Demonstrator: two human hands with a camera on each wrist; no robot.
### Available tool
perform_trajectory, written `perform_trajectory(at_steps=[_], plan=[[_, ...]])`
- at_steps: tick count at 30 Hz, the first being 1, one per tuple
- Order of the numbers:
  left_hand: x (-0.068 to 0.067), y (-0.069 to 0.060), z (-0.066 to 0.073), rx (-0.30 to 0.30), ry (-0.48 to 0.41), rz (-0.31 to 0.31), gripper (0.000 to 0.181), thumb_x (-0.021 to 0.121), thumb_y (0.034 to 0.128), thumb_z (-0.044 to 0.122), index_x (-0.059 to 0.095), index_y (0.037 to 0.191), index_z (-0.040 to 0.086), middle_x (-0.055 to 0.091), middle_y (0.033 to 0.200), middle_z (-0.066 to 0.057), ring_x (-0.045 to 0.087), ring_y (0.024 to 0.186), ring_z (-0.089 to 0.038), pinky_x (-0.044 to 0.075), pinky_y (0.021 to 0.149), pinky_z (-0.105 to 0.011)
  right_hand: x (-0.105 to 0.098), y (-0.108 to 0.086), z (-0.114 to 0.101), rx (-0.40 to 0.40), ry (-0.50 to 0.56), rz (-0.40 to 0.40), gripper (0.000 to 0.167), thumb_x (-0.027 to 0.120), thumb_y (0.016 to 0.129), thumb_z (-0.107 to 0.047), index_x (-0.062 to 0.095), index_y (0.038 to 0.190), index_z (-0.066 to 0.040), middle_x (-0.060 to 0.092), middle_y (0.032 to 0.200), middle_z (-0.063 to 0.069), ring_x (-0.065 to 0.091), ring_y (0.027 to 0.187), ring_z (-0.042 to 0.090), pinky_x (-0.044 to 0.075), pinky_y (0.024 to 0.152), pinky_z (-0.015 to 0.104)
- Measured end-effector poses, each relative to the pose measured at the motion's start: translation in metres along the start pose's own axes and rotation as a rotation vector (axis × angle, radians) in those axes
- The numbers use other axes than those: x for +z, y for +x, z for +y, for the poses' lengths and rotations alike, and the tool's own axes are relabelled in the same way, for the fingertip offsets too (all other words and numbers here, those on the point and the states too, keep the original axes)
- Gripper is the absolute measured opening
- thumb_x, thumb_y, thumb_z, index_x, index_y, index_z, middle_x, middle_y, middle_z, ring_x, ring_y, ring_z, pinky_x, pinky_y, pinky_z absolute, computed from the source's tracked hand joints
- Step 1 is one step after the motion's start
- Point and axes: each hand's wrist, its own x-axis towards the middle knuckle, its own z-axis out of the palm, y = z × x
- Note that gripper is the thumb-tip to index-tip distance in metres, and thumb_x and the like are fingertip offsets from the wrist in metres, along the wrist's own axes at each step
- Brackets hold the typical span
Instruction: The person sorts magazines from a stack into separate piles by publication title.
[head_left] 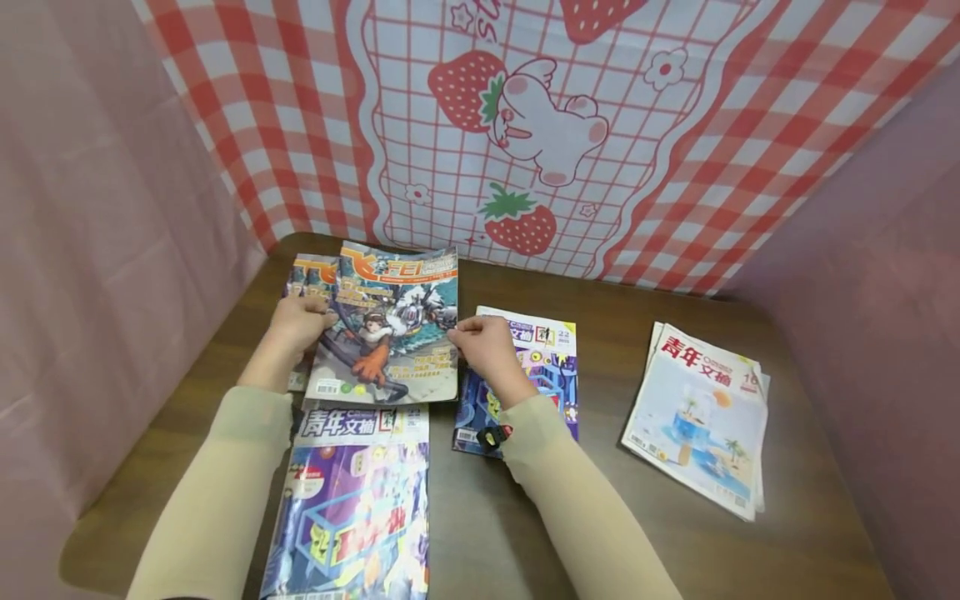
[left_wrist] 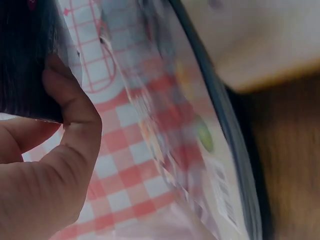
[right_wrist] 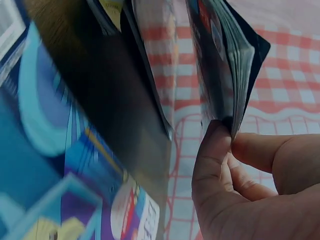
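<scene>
A magazine (head_left: 386, 333) with an orange title and a figure with a large orange glove is held up between both hands above the table. My left hand (head_left: 300, 323) pinches its left edge; in the left wrist view the thumb and finger close on a dark edge. My right hand (head_left: 483, 346) pinches the right edge, its page block (right_wrist: 240, 75) showing in the right wrist view. Partly hidden behind the left hand lies another magazine (head_left: 313, 271) with a similar orange title. A purple magazine (head_left: 352, 500) lies below the held one, and another purple magazine (head_left: 558, 350) lies under the right forearm.
On the right side of the wooden table (head_left: 600, 500) lies a small stack of magazines (head_left: 697, 417) with a pale blue cover on top. A red-checked strawberry cloth (head_left: 637, 192) hangs behind the table, and pink curtains (head_left: 112, 250) stand at both sides.
</scene>
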Motion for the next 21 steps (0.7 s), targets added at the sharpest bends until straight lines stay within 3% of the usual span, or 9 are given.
perform_trajectory(at_steps=[5,14,21], plan=[[-0.010,0.004,-0.004,-0.075,-0.021,0.015,0.041,0.061,0.0980,0.008,0.055,0.132,-0.014,0.049,0.142,-0.029,0.054,0.105,-0.031,0.051,0.077,-0.032,0.017,0.008,-0.004,-0.014,-0.023,0.005,0.016,0.075,0.093,-0.012,0.074,0.099,0.003,0.071,0.084,0.010,0.067,0.070,0.019,0.057,0.064,0.030],[-0.017,0.013,-0.010,-0.129,-0.030,0.044,0.044,0.064,0.0970,0.010,0.057,0.136,-0.009,0.054,0.135,-0.025,0.056,0.087,-0.019,0.051,0.064,-0.025,0.031,0.019,-0.002,0.002,-0.051,0.012,0.015,0.075,0.093,-0.011,0.074,0.096,0.003,0.073,0.084,0.011,0.070,0.068,0.019,0.058,0.069,0.033],[-0.018,0.023,-0.014,-0.120,-0.007,0.057,0.044,0.063,0.0979,0.009,0.056,0.136,-0.011,0.052,0.141,-0.027,0.052,0.115,-0.030,0.049,0.088,-0.034,0.038,0.024,-0.001,0.016,-0.023,-0.018,0.015,0.075,0.094,-0.012,0.074,0.094,0.003,0.070,0.081,0.009,0.068,0.069,0.019,0.056,0.064,0.030]])
